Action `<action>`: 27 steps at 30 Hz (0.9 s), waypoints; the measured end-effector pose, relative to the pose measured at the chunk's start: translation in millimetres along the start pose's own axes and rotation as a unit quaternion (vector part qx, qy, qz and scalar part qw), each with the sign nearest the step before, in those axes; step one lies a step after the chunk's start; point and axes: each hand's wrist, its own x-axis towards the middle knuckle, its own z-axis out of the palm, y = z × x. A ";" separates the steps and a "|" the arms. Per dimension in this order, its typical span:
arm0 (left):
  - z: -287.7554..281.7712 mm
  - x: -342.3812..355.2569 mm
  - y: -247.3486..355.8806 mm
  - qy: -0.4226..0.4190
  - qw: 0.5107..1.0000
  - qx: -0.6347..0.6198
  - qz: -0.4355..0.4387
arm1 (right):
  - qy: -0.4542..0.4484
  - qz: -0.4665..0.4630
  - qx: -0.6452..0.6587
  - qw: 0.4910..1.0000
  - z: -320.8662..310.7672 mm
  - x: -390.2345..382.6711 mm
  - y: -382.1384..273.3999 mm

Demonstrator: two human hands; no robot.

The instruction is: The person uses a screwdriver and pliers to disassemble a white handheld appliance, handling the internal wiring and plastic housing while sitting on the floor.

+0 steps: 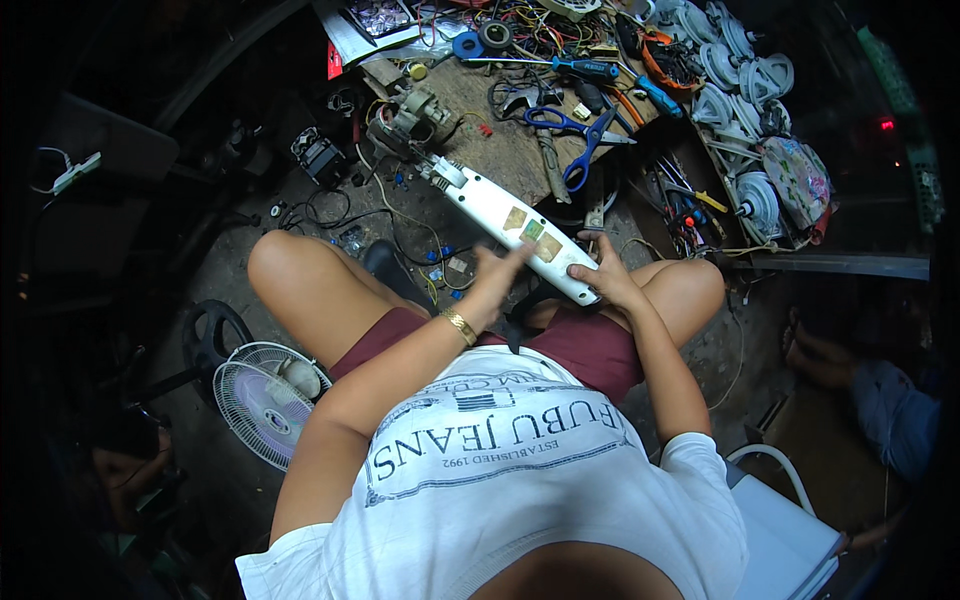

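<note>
A long white plastic fan body (pixel 490 207) lies slantwise over my lap, with worn stickers and screw holes along its face. At its far upper end a bare fan motor (pixel 420 115) is joined on by a ridged neck and rests by the bench edge. My right hand (pixel 606 277) grips the near end, thumb on top and fingers around the far side. Slightly blurred, my left hand (pixel 497 278) is at the near-left edge of the body, its fingers apart and reaching toward the stickers. Whether those fingertips touch the surface I cannot tell.
The wooden bench (pixel 480 105) ahead carries blue-handled scissors (pixel 575 140), a screwdriver (pixel 585 68) and tangled wires (pixel 540 25). White pulley-like parts (pixel 765 80) pile up at the right. A fan grille (pixel 265 405) stands at lower left. Another person's leg (pixel 825 365) shows at right.
</note>
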 end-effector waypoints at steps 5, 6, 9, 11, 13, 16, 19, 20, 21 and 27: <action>43.4 -3.9 -31.9 -0.073 0.995 -0.028 0.069 | -0.012 -0.075 -0.061 0.995 -1.9 1.4 -1.1; 46.6 -7.3 -26.8 -0.074 0.994 -0.055 0.065 | -0.012 -0.100 -0.083 0.992 -3.0 2.2 0.9; 45.8 -11.5 -23.9 -0.073 0.989 -0.097 0.079 | -0.128 -0.094 -0.051 0.986 -16.6 0.5 -9.5; 48.8 -13.3 -20.5 -0.080 0.985 -0.139 0.067 | -0.150 -0.071 -0.081 0.983 -18.5 -1.4 -16.6; 50.4 -13.8 -18.0 -0.088 0.983 -0.145 0.071 | -0.166 -0.053 -0.114 0.978 -21.4 -1.3 -22.5; 51.9 -4.5 -26.5 -0.086 0.983 -0.137 0.083 | -0.167 -0.034 -0.248 0.954 -28.1 2.8 -40.6; 48.3 0.3 -32.4 -0.072 0.982 -0.151 0.082 | -0.067 -0.158 -0.461 0.871 -28.9 21.5 -97.5; 48.2 -0.4 -32.1 -0.074 0.983 -0.155 0.071 | -0.066 -0.195 -0.453 0.867 -28.6 33.6 -115.0; 51.1 -2.2 -29.7 -0.081 0.982 -0.157 0.060 | -0.037 -0.205 -0.414 0.886 -31.6 53.1 -117.8; 51.7 -14.5 -12.4 -0.046 0.993 -0.108 0.021 | 0.349 -0.292 -0.493 0.742 -31.6 171.5 -164.7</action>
